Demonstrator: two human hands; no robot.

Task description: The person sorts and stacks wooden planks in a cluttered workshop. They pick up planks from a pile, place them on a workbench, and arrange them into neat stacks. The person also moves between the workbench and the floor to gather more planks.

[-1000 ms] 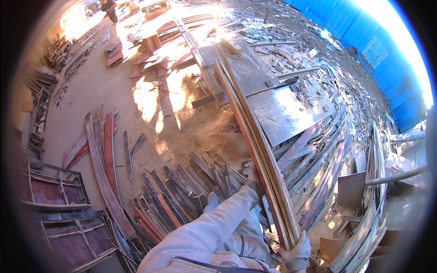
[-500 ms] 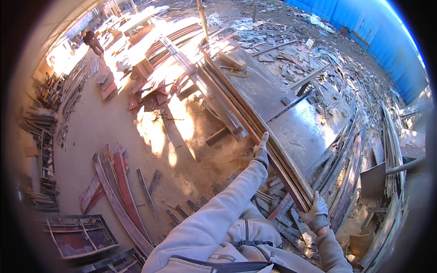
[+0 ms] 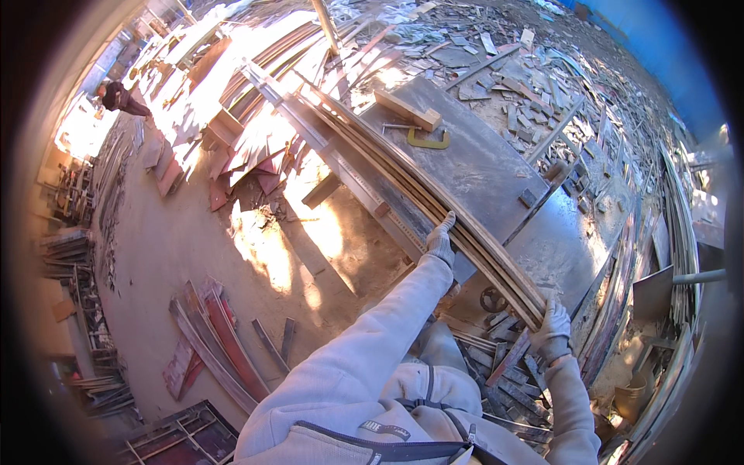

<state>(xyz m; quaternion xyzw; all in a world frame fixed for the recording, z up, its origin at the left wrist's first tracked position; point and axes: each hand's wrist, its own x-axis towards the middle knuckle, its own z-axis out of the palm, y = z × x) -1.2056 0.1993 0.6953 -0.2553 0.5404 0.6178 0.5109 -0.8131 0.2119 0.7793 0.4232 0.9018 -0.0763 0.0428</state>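
Note:
A bundle of long wooden boards (image 3: 403, 177) runs diagonally from the upper middle toward my right side, partly over a grey metal worktable (image 3: 465, 159). My left hand (image 3: 441, 239), in a grey glove, is closed on the bundle's left edge partway along. At the near end, my gloved right hand (image 3: 552, 332) grips the boards from the right; its fingertips lie partly hidden against them. On the table beyond the bundle lie a yellow clamp (image 3: 428, 140) and a short wood block (image 3: 407, 111). A metal rail (image 3: 360, 186) follows the table's left side.
Scrap wood (image 3: 527, 116) litters the ground beyond the table, and offcuts (image 3: 508, 376) lie by my legs. Long strips (image 3: 608, 302) are piled at right. Reddish boards (image 3: 221, 337) rest on the floor at left. Another person (image 3: 124, 99) stands far left.
Both hands keep their hold while the bundle's near end has moved up and slightly right in view. The whole view has shifted, and more of the rail beside the table shows.

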